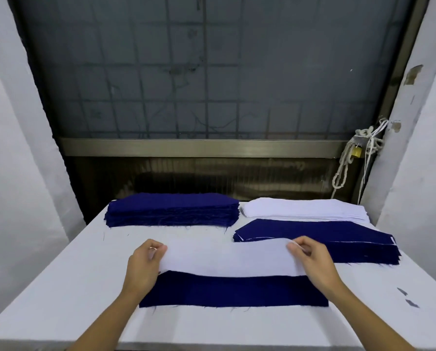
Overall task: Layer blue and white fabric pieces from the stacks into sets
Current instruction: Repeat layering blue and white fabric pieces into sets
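"Counting from the middle of the bench (59, 274), what lies at 6 o'clock?"

"Item 1: blue piece (233, 291), one, flat, long side running 9 to 3 o'clock. Item 2: white piece (227, 259), one, covering the far half of item 1, with the near half left bare. The left hand (142, 264) pinches its end at 9 o'clock and the right hand (313, 262) pinches its end at 3 o'clock. I cannot tell whether its far edge is lifted."

"And the stock?"

"Item 3: blue stack (172, 210), thick, at 11 o'clock by the far edge. Item 4: white stack (305, 210), thinner, at 1 o'clock, just beside item 3. Item 5: pile of sets (338, 236), at 2 o'clock, blue on top with white edges showing, just in front of item 4 and near the right hand. Item 6: rope (341, 171) with padlock (355, 152), on the frame beyond the bench, at 1 o'clock."
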